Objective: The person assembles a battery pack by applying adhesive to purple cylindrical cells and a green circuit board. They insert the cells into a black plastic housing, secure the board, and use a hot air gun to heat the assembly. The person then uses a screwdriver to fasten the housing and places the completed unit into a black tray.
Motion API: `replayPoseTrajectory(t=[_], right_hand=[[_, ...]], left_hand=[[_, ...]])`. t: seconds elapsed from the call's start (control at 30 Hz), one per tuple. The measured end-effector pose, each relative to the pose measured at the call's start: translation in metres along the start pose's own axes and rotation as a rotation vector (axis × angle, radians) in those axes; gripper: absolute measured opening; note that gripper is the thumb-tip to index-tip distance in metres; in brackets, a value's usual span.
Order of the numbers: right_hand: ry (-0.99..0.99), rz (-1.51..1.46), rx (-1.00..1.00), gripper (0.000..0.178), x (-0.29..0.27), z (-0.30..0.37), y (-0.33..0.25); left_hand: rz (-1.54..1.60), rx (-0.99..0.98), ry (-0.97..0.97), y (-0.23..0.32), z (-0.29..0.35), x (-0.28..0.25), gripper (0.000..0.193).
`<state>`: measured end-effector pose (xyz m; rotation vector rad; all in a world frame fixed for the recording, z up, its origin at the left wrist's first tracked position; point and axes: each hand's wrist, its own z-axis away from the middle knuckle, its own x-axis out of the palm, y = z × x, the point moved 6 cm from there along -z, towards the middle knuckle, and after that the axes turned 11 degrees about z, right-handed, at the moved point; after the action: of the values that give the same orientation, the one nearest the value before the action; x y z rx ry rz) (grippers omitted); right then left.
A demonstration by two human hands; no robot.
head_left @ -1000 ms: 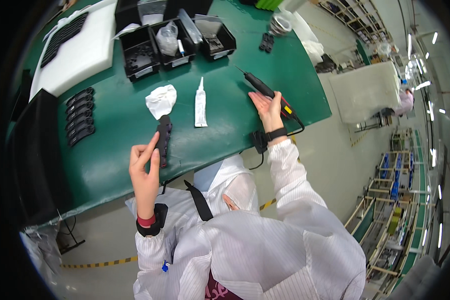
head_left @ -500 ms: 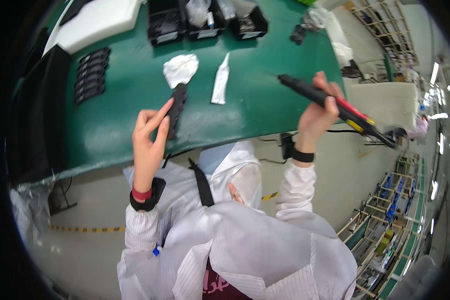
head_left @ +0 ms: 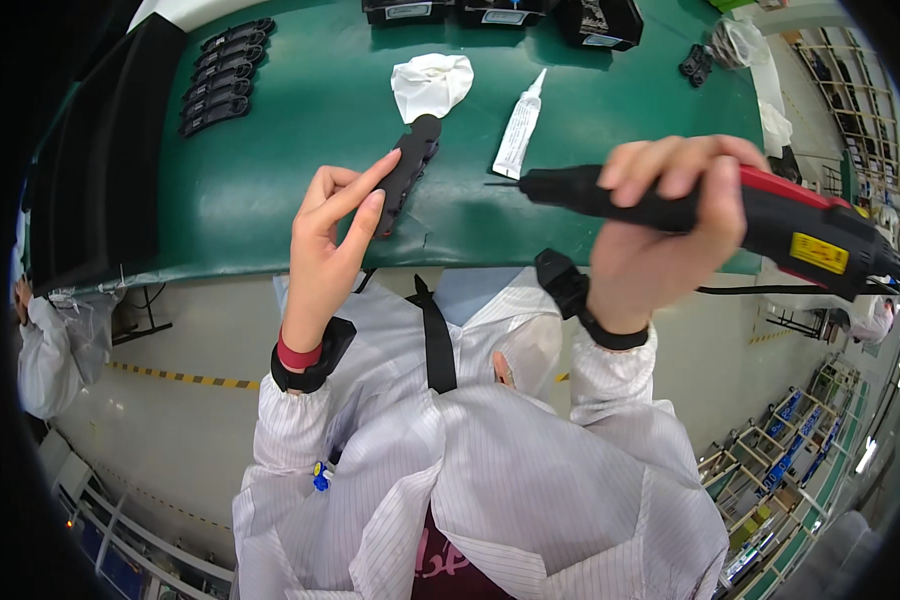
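Note:
Between thumb and fingers, my left hand [head_left: 335, 225] grips a long black plastic part [head_left: 407, 172] with a scalloped edge, tilted above the green table's near edge. My right hand [head_left: 675, 215] is wrapped round a black and red electric screwdriver [head_left: 790, 225] with a yellow label. Its thin bit points left toward the black part, with a gap between them. Beyond the part lies a crumpled white cloth [head_left: 430, 88]. A white squeeze tube [head_left: 520, 128] with a pointed nozzle rests on the table to the right of the cloth.
Several similar black parts [head_left: 225, 78] lie in a row at the far left, beside a tall black panel [head_left: 105, 150]. Black bins [head_left: 600, 22] line the far side. A small black piece [head_left: 696, 65] and a clear plastic bag [head_left: 740, 42] sit far right. The screwdriver's cord trails right.
The screwdriver has come up closer and turned level, its bit now pointing left. My left hand still holds the black part. The whole view has shifted, so the table's things appear higher and farther right.

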<state>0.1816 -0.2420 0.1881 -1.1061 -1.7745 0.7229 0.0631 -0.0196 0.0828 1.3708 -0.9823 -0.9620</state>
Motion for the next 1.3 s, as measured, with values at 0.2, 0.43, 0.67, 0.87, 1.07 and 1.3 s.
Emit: replayPoseTrajectory(t=[0.2, 0.43, 0.67, 0.87, 1.07, 1.3], right_hand=[[-0.189, 0.038, 0.048, 0.019, 0.027, 0.04, 0.036], [-0.139, 0.086, 0.012, 0.016, 0.044, 0.04, 0.051], [-0.208, 0.188, -0.072, 0.017, 0.051, 0.041, 0.06], [-0.213, 0.226, -0.086, 0.015, 0.054, 0.041, 0.063], [-0.216, 0.244, -0.091, 0.016, 0.055, 0.044, 0.063], [-0.239, 0.28, -0.111, 0.017, 0.055, 0.044, 0.063]], left_hand=[[-0.036, -0.004, -0.011, -0.001, -0.001, 0.0, 0.033], [-0.037, -0.015, -0.02, -0.003, -0.002, -0.001, 0.032], [-0.041, -0.025, -0.026, -0.002, -0.001, 0.001, 0.032], [-0.018, -0.03, -0.025, -0.003, -0.001, 0.0, 0.032], [-0.016, -0.019, -0.027, -0.004, -0.001, 0.0, 0.033], [-0.011, -0.017, -0.023, -0.005, -0.001, 0.0, 0.032]])
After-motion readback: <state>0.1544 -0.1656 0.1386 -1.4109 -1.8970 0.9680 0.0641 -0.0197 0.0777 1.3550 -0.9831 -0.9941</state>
